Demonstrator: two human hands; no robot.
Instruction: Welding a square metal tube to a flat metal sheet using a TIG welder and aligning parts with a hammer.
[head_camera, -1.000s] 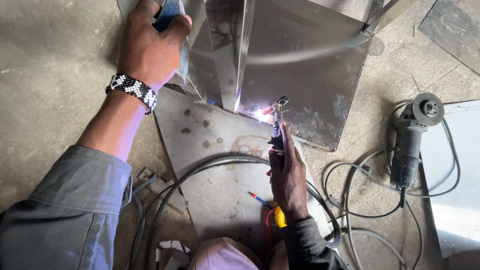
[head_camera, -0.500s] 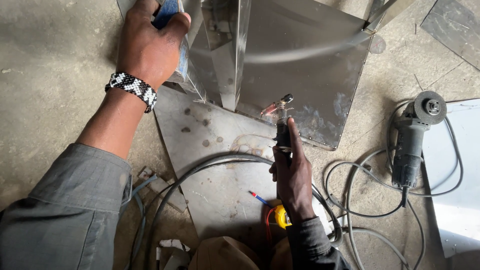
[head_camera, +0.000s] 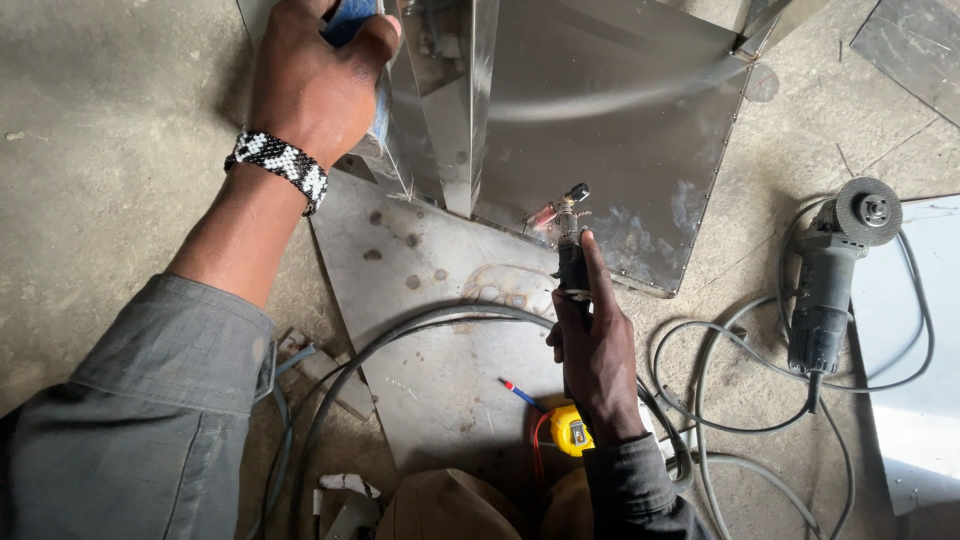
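My left hand (head_camera: 318, 88), with a black and white beaded band at the wrist, grips a blue-handled object at the top edge of a folded stainless steel piece (head_camera: 600, 130) that stands on a flat steel plate (head_camera: 440, 350). In my right hand (head_camera: 592, 350) is a welding torch (head_camera: 570, 235), forefinger laid along it. Its tip sits close to the lower seam of the steel piece, with no arc showing. A grey hose runs back from the torch across the plate.
An angle grinder (head_camera: 830, 280) lies on the concrete floor at the right among looped grey cables (head_camera: 720, 400). A yellow tape measure (head_camera: 572, 432) and a red and blue pen (head_camera: 520, 394) lie on the plate. A pale sheet (head_camera: 920, 380) is at the far right.
The bright welding arc at the torch tip has gone out. The torch stays at the seam, and my left hand keeps its grip at the top.
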